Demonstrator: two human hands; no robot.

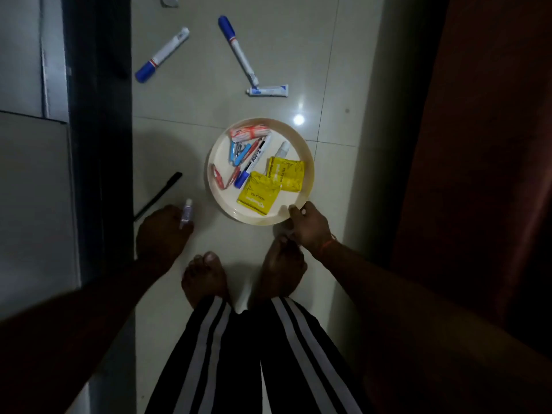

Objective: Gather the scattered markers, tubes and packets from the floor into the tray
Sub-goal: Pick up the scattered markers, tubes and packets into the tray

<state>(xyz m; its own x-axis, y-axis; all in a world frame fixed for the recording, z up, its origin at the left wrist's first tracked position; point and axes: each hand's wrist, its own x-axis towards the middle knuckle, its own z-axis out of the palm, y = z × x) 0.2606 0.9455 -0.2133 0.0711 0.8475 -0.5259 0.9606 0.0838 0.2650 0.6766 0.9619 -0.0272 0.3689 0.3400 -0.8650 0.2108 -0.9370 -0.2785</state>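
Note:
A round cream tray (307, 162) lies on the tiled floor, holding two yellow packets (259, 195), a blue-capped marker (254, 162), red packets and small tubes. My right hand (309, 227) grips the tray's near rim. My left hand (162, 231) is closed on a small clear tube (185, 215) just left of the tray. Farther off on the floor lie two blue-capped white markers (161, 55) (237, 49) and a white tube (268, 91). A black pen (159, 194) lies beside my left hand.
My bare feet (206, 279) stand just behind the tray. A dark door frame (98, 115) runs along the left and a dark red curtain (478, 144) hangs on the right. A white object (169, 0) shows at the top edge.

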